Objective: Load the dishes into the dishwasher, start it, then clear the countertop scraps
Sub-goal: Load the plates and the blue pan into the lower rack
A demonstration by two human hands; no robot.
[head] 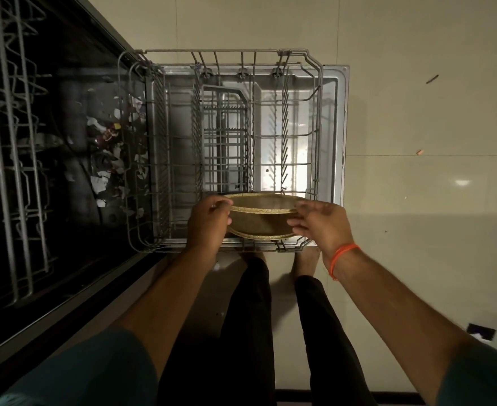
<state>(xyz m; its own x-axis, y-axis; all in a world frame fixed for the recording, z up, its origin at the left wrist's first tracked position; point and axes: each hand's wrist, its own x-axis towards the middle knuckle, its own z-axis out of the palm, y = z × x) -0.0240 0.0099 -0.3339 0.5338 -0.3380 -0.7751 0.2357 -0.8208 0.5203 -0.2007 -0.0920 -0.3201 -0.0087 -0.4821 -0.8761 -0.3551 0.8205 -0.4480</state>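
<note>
Dishes are only starting to go in: from the head view, the pulled-out lower rack [229,148] over the open dishwasher door [339,127] looks bare apart from what the hands carry, so loading, starting and clearing scraps all seem left. Brass-coloured plate [260,218] hangs over the rack's near edge, held between both hands. Left hand [207,221] pinches its left rim with curled fingers; right hand [320,222] curls loosely on the right rim. A second rim shows just beneath
</note>
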